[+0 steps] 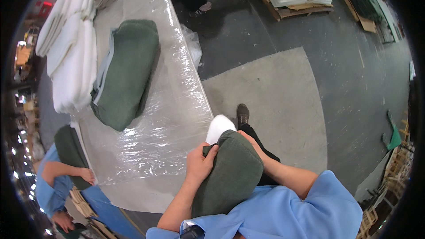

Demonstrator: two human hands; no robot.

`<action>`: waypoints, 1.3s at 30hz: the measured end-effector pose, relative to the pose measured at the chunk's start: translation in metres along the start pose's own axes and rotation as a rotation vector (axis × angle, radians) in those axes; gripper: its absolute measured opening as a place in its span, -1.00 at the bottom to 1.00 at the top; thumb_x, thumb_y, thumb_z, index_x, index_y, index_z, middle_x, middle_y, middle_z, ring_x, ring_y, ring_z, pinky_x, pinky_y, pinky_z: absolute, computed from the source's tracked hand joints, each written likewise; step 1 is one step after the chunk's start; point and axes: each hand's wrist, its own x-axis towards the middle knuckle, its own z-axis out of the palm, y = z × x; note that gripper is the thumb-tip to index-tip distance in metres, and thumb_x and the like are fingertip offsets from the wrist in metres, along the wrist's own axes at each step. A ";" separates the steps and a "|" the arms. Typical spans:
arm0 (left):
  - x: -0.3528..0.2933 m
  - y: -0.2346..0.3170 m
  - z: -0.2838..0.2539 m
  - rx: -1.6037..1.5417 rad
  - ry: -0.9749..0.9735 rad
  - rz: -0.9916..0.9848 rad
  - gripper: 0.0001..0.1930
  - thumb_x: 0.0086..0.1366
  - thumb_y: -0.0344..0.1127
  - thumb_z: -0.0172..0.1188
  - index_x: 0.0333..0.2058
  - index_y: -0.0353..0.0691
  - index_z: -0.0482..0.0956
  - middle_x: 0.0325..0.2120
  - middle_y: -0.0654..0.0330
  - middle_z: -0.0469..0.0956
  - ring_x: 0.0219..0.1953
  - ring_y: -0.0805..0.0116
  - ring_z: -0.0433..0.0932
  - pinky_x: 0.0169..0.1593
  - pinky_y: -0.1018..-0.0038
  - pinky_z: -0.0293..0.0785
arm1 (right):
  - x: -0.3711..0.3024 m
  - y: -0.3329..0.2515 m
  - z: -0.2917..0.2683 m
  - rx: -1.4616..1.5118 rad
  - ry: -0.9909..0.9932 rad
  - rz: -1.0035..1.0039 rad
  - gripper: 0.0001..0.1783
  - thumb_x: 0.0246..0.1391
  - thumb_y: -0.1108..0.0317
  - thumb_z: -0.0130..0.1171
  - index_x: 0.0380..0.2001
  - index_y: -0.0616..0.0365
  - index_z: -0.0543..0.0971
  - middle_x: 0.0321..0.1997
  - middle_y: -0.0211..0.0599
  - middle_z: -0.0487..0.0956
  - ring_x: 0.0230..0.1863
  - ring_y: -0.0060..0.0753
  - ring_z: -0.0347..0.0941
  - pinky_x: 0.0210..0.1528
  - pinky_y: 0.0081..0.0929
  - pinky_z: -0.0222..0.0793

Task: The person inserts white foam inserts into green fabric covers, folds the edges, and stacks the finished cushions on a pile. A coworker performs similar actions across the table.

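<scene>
A dark green cushion cover (230, 168) lies against my front, its far end rounded. White padding (219, 127) sticks out from the cover's far end, beside the table's edge. My left hand (201, 161) pinches the cover's open edge, thumb on top. Along the cover's right side, my right hand (253, 144) is closed on the cover near the far end; its fingertips are mostly hidden behind the fabric. Another dark green cushion (128, 73), with a light grey strip along its left side, rests on the plastic-wrapped table (170, 106) ahead to the left.
White folded padding (75, 62) is stacked at the table's left edge. Across the table, at lower left, a person in blue (55, 168) holds a green cushion (71, 155). A pallet (305, 11) bears white sheets at the back right. Wooden frames (394, 168) stand far right.
</scene>
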 end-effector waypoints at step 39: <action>0.061 0.001 0.008 -0.274 0.041 -0.076 -0.62 0.63 -0.18 0.12 -0.40 -0.28 0.47 -0.55 0.40 0.40 -0.42 0.60 0.27 -0.35 0.51 0.28 | 0.035 0.072 0.042 -0.423 0.466 -0.260 -0.58 0.59 0.09 -0.08 -0.26 0.21 0.50 -0.45 0.10 0.41 -0.42 0.28 0.26 -0.35 -0.17 0.33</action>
